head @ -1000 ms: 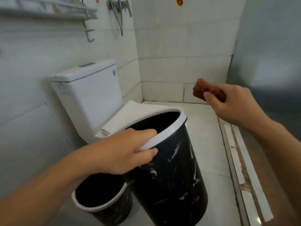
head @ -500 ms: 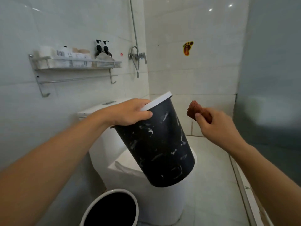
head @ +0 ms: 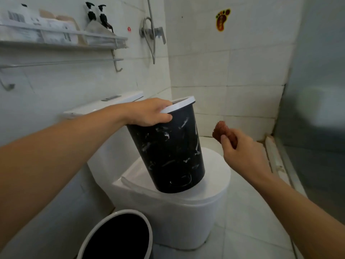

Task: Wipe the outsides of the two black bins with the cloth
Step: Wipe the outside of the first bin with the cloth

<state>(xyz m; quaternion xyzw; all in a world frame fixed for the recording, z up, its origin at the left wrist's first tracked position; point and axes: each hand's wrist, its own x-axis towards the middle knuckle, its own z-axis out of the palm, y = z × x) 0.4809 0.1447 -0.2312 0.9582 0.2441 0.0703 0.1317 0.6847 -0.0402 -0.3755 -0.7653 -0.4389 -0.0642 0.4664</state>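
White-tiled bathroom, left hand [head: 147, 113] gripping black bin [head: 168, 150] rim over toilet [head: 214, 184], right hand [head: 240, 152] pinching cloth [head: 223, 132]

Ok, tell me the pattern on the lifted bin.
Black with white marble-like streaks and a white rim, on the bin; head view.

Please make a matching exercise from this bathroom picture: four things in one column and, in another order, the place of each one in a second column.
1. black marbled plastic bin with white rim
2. second black bin with white rim
3. reddish-brown crumpled cloth
4. two dark pump bottles

A. on the wall shelf
B. in the right hand
C. on the floor beside the toilet
D. held by the left hand at the closed toilet lid

Pairs: 1-D, 2-C, 3-B, 4-A
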